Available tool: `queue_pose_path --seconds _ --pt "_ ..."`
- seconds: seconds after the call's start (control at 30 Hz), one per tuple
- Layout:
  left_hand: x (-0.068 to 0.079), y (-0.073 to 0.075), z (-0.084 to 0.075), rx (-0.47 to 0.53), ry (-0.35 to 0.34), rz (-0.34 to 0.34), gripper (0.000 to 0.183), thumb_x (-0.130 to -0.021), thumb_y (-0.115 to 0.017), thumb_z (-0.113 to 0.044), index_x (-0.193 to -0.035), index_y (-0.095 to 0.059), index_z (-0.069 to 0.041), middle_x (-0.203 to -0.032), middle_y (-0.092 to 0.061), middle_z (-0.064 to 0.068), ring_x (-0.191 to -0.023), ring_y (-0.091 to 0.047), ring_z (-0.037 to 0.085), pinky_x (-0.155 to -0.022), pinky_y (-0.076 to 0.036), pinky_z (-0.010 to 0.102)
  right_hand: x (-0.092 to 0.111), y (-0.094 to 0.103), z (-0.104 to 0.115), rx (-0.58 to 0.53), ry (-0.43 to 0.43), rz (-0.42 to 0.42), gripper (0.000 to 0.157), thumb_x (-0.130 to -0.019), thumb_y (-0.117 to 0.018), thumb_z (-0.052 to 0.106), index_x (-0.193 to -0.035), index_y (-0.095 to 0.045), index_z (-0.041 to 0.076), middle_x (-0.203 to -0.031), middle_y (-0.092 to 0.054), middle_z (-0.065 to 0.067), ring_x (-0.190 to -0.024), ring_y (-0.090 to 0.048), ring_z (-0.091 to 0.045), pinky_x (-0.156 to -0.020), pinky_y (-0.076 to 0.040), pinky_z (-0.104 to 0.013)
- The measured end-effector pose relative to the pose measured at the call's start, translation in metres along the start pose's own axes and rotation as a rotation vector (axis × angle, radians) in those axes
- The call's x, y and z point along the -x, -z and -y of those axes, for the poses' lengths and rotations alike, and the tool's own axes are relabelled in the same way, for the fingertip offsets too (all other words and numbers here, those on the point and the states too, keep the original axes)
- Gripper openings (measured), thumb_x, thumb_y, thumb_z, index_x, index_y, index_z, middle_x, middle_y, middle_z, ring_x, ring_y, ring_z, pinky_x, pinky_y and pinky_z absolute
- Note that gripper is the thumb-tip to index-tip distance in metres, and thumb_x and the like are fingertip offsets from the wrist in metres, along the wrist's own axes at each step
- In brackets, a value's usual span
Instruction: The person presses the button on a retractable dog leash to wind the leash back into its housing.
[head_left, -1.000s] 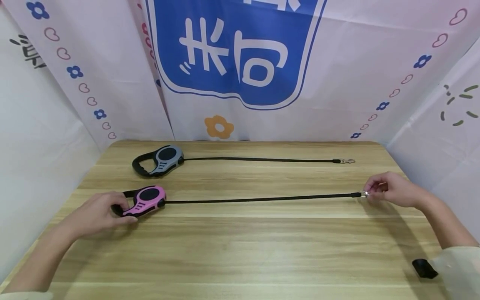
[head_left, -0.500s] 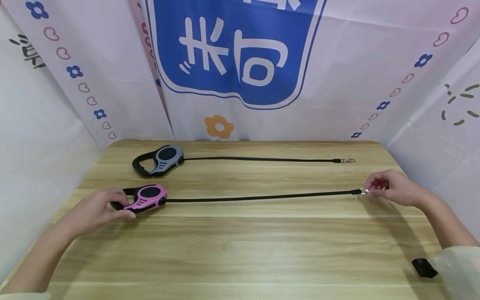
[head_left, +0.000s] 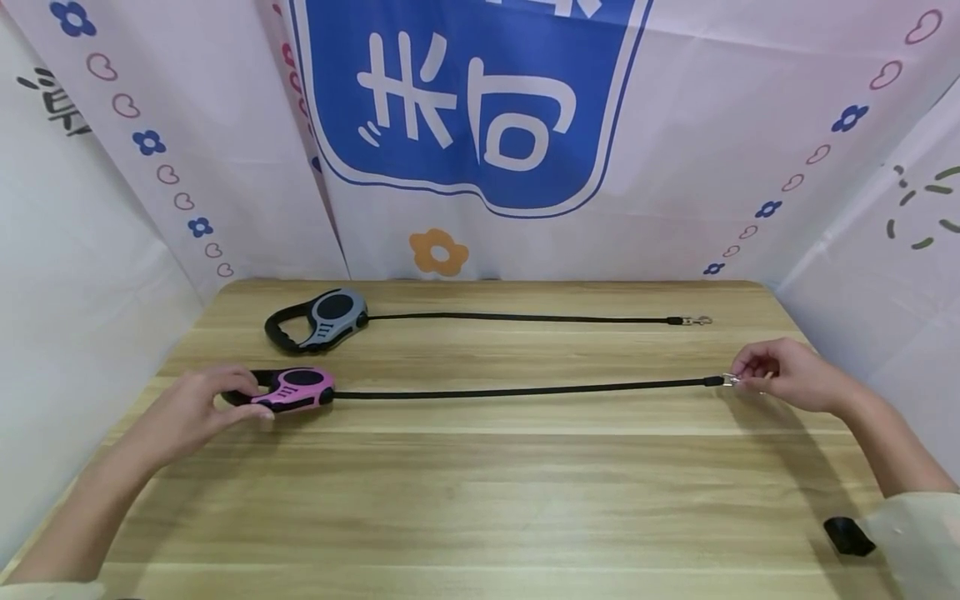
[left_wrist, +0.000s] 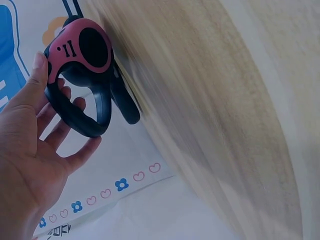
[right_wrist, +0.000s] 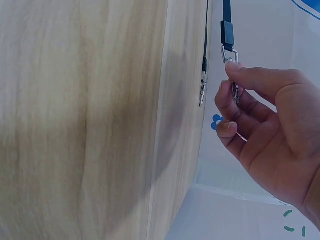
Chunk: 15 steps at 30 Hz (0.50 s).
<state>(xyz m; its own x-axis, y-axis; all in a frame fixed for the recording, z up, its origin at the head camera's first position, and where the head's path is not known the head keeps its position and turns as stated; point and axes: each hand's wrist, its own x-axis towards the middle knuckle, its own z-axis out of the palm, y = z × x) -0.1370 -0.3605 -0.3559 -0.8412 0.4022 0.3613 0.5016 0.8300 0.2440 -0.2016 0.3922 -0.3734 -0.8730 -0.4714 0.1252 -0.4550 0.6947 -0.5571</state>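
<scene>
A pink and black retractable dog leash (head_left: 303, 387) is held at its black loop handle by my left hand (head_left: 198, 408). In the left wrist view the thumb and fingers grip the handle (left_wrist: 75, 117) from one side. Its black strap (head_left: 525, 392) runs nearly straight across to the right. There my right hand (head_left: 787, 375) pinches the metal snap hook (right_wrist: 235, 90) between thumb and fingers. Behind it, a grey and black retractable leash (head_left: 330, 317) lies on the table, its strap (head_left: 517, 317) stretched to the right and ending in a metal snap hook (head_left: 699, 320).
The wooden table (head_left: 480, 500) meets a white printed cloth (head_left: 675, 167) at its back edge. More white cloth stands at both sides. A small black object (head_left: 849, 536) shows beside the right sleeve (head_left: 915, 533).
The pink leash's body has risen a little and tilted, with my left hand around its handle. The strap and the hook in my right hand have also moved up slightly.
</scene>
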Motion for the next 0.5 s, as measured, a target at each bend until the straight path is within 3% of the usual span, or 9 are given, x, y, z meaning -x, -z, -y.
queue_pose_path --seconds 0.1,0.17,0.37,0.5 --pt "-0.0004 -0.0001 0.0003 0.004 -0.004 -0.018 0.029 -0.069 -0.094 -0.017 -0.092 -0.079 -0.008 -0.096 -0.076 0.011 -0.090 -0.071 0.038 -0.086 -0.045 0.010 0.0003 -0.0005 -0.0005 0.001 0.000 0.000 0.023 -0.081 -0.073 -0.017 -0.089 -0.071 0.004 -0.079 -0.065 0.000 -0.070 -0.057 -0.005 -0.060 -0.049 -0.022" --pt "-0.0008 0.0001 0.0002 0.008 -0.002 -0.028 0.027 -0.071 -0.093 -0.017 -0.091 -0.078 -0.009 -0.096 -0.076 0.010 -0.089 -0.071 0.032 -0.085 -0.044 0.008 0.0006 -0.0009 -0.0013 0.005 0.003 -0.001 0.022 -0.081 -0.073 -0.017 -0.090 -0.071 0.003 -0.079 -0.065 0.000 -0.070 -0.057 -0.005 -0.060 -0.049 -0.021" --pt "-0.0036 0.0014 -0.0009 0.035 0.026 -0.037 0.014 -0.083 -0.086 -0.012 -0.090 -0.074 -0.014 -0.094 -0.074 0.003 -0.087 -0.063 0.005 -0.075 -0.049 0.016 0.0004 -0.0020 -0.0021 0.007 -0.008 -0.013 0.019 -0.082 -0.073 -0.016 -0.091 -0.071 0.000 -0.079 -0.065 0.000 -0.069 -0.058 -0.006 -0.060 -0.049 -0.020" --pt "-0.0052 0.0026 -0.0024 0.071 0.053 -0.047 0.010 -0.091 -0.080 -0.008 -0.091 -0.072 -0.014 -0.094 -0.072 0.001 -0.087 -0.058 -0.001 -0.072 -0.046 0.017 0.0001 -0.0019 -0.0017 0.012 -0.011 -0.025 0.018 -0.083 -0.073 -0.016 -0.091 -0.071 -0.001 -0.078 -0.066 -0.001 -0.069 -0.059 -0.007 -0.060 -0.050 -0.020"
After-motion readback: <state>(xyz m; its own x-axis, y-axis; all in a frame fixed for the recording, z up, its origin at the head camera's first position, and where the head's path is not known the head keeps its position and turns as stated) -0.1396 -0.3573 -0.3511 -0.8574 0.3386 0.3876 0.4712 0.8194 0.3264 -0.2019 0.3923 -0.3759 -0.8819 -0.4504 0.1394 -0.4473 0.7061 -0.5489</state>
